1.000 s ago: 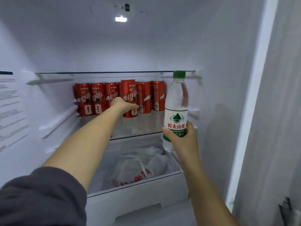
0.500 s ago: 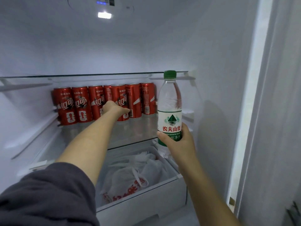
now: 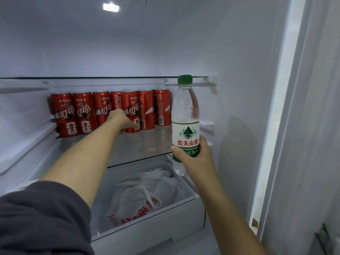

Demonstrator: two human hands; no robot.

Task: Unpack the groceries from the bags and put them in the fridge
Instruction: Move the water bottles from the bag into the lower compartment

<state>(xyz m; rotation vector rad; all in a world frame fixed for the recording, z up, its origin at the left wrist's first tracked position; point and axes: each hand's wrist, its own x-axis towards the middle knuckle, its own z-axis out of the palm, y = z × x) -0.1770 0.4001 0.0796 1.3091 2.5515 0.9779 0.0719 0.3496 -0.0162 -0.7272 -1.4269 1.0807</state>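
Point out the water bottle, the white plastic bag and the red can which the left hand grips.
water bottle (image 3: 185, 133): head view, on its white label.
white plastic bag (image 3: 136, 197): head view, on its crumpled middle.
red can (image 3: 131, 101): head view, on its upper front.

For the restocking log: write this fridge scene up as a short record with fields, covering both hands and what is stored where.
left hand: grips a red can at the front of the row
right hand: holds the water bottle upright by its label, green cap up
glass shelf: row of red cans along the back
drawer: below the shelf, holds a white plastic bag with red print
task state: bottle in the air before the shelf's right end, not yet set down
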